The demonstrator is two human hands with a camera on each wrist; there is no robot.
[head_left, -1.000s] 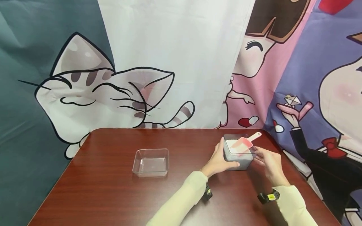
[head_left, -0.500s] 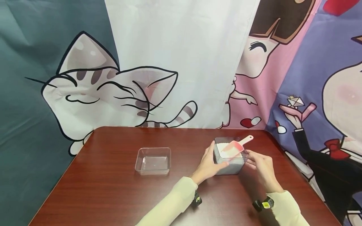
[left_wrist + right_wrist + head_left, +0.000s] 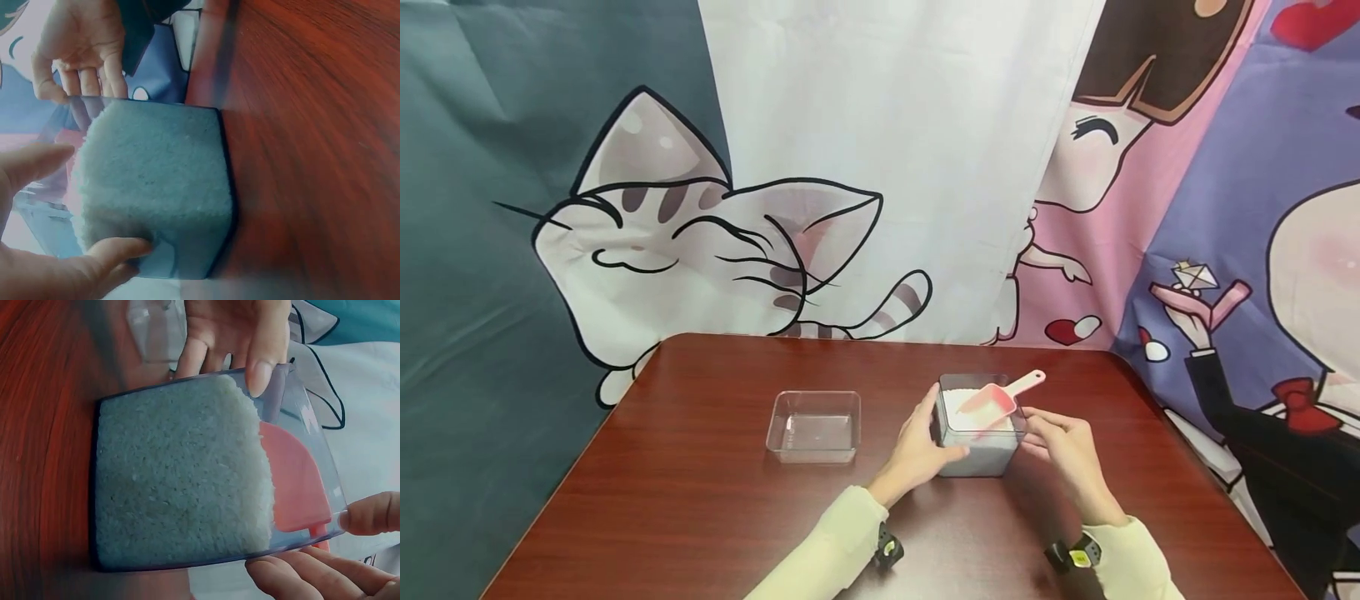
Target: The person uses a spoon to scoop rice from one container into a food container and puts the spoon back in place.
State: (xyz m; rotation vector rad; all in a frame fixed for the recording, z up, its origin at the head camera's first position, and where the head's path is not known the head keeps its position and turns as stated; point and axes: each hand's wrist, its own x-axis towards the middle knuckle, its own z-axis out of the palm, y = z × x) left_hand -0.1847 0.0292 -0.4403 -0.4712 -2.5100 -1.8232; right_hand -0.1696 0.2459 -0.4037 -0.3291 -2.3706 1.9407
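Observation:
A clear square container full of white rice is held between both hands right of the middle in the head view. My left hand grips its left side, thumb across the front wall. At the right rim, my right hand pinches the wall between thumb and fingers, as the right wrist view shows. A pink scoop lies on the rice, its pale handle sticking out over the back right rim. Through the wall in the left wrist view, the rice fills most of the container's height.
A shallow clear plastic box stands on the reddish-brown wooden table, left of the rice container. Behind the table's far edge hangs a printed cloth with cartoon figures.
Both hands have brought the rice container leftward and toward the person, with the scoop riding in it. The shallow box keeps its place on the table while the head view has shifted slightly.

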